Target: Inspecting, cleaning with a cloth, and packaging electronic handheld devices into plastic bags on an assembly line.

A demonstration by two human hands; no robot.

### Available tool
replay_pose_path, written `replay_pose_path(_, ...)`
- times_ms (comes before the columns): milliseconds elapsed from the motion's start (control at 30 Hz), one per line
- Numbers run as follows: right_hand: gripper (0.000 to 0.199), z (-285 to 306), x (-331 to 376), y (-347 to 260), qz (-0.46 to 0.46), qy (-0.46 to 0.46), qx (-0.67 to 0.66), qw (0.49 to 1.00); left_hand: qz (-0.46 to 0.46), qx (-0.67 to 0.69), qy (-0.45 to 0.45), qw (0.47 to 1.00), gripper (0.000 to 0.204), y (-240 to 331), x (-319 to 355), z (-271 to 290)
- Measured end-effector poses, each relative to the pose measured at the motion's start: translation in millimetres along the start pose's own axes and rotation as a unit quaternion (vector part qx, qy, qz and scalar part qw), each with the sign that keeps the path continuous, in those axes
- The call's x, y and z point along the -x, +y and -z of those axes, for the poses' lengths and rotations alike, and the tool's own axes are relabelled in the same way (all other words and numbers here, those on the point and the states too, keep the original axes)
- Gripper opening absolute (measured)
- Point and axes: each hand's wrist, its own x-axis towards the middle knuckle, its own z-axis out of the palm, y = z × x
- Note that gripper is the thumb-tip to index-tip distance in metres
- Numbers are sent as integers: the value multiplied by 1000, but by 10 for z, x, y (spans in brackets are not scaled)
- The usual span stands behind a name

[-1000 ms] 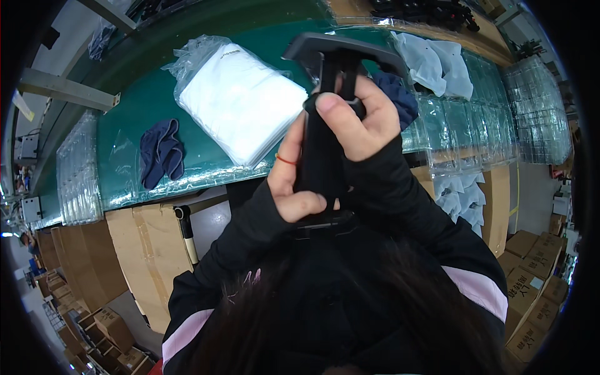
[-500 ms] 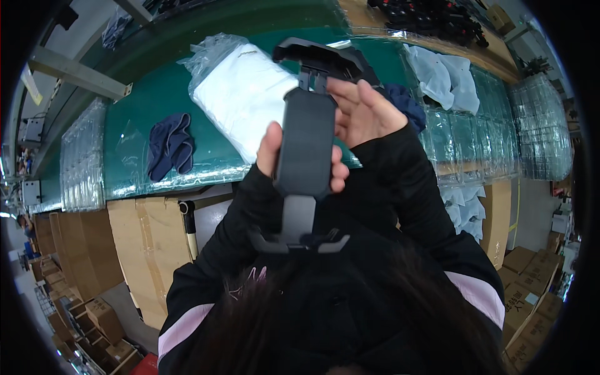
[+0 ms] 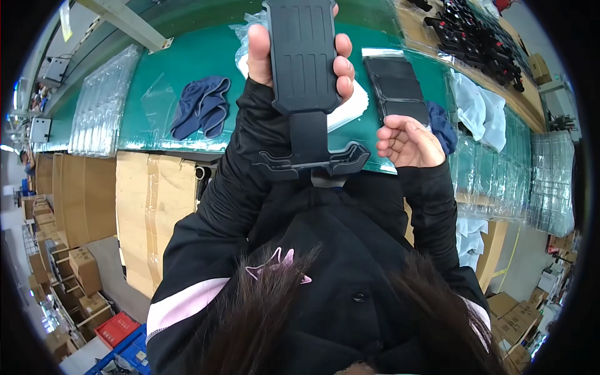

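Observation:
My left hand (image 3: pixel 260 57) is wrapped round a black plastic phone holder (image 3: pixel 305 72), with the thumb on one side and the fingertips on the other. The holder's ribbed back plate faces up, and a stem with a clawed lower bracket (image 3: pixel 312 164) extends toward my body. Its top end is cut off by the upper edge of the view. My right hand (image 3: pixel 409 142) hovers apart from the holder, over the table's near edge; its fingers are loosely bent, with nothing in them. Just beyond it, a flat black sectioned piece (image 3: pixel 395 87) lies on the green table (image 3: pixel 250 119).
A crumpled navy cloth (image 3: pixel 201 107) lies left, another (image 3: pixel 441 128) right. Behind the holder is a white plastic-wrapped bundle (image 3: pixel 351 112). Clear plastic trays (image 3: pixel 105 103) stand at the left; bagged pieces (image 3: pixel 478 106) and black parts (image 3: pixel 478 37) are at the right. Cardboard (image 3: pixel 156 219) stands below the table edge.
My left hand has moved up and away with the phone holder, now showing its ribbed face. My right hand has come off the holder's upper end and dropped to the right.

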Motion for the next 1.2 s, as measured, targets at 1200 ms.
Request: replay_pose_path(1200, 30, 1173, 130, -132, 265, 217, 819, 461, -26, 22, -120, 992, 86, -18, -88, -190)
